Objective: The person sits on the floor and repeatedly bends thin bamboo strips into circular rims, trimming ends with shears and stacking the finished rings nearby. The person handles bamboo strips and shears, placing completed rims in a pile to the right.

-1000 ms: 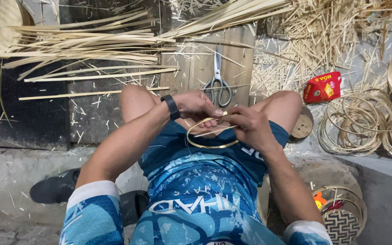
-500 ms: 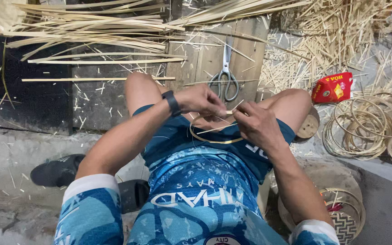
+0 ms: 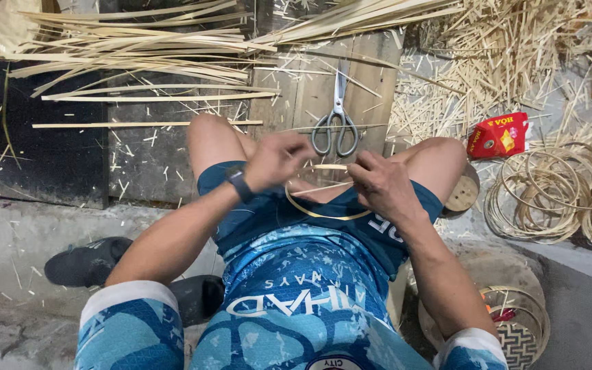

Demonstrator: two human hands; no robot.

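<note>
While both hands (image 3: 279, 159) (image 3: 385, 186) stay on bamboo hoop (image 3: 323, 214), view shifted down

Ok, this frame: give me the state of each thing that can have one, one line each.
Left hand: closed on the strip's end.
Right hand: pinching the strip.
Bamboo strip: bent into a loop over the lap, held at both ends.
Scissors: lying flat on the board, blades shut, untouched.
Red packet: lying on the floor.
Finished hoops: stacked in a pile.
Long strips: lying loose, straight.
</note>
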